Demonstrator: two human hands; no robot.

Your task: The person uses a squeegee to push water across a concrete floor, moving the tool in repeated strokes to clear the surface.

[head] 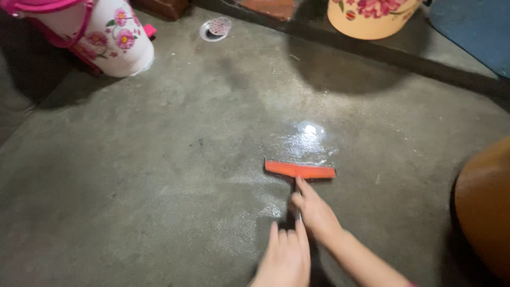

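Both the right hand (pixel 313 210) and left hand (pixel 284 258) grip the handle of an orange squeegee (pixel 300 170), its blade on the concrete floor (pixel 159 175) just ahead. Beyond the blade lies a wet patch (pixel 308 141); the floor drain (pixel 215 27) sits well beyond, so water remains.

Two bare hands show at the lower edge of the head view: the right hand (pixel 313 210) at about five o'clock from the picture's middle, the left hand (pixel 284 258) close to six o'clock. Neither wears a glove, ring or bracelet that can be made out, and the right forearm (pixel 361 260), running off toward five o'clock, is uncovered along all its visible length. At the bottom edge a sliver of pink shows where the forearm leaves the picture, too small to tell what it is.
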